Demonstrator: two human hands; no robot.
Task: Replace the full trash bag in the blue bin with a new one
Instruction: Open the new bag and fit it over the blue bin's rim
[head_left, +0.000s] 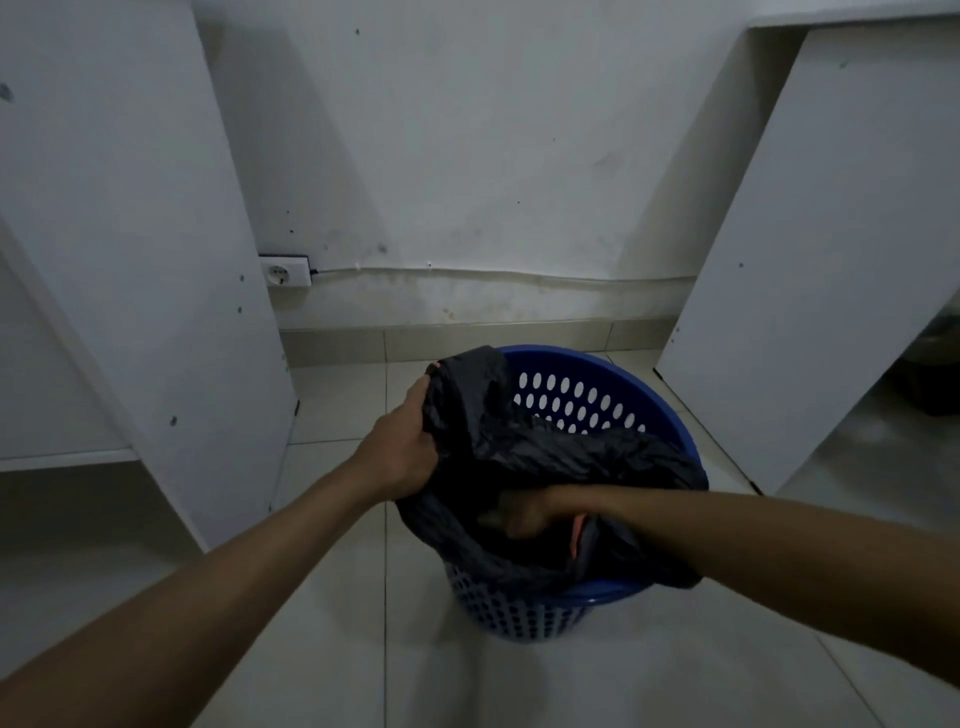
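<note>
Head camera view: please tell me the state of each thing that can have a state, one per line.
Blue bin: upright on the floor, bag inside.
Black trash bag: in the bin, top loose and bunched, not tied.
Left hand: closed on the bag's edge.
Right hand: inside the bag's mouth, blurred; grip unclear.
Wall socket: nothing plugged in.

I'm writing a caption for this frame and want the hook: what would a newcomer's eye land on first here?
First the blue bin with its perforated wall, low at centre on the pale tiled floor, with a black trash bag bunched over its rim. Next the two bare hands: the left hand grips the bag's gathered edge at the bin's left side, and the right hand reaches into the bag's mouth. Behind, a wall socket sits low on the white wall.
</note>
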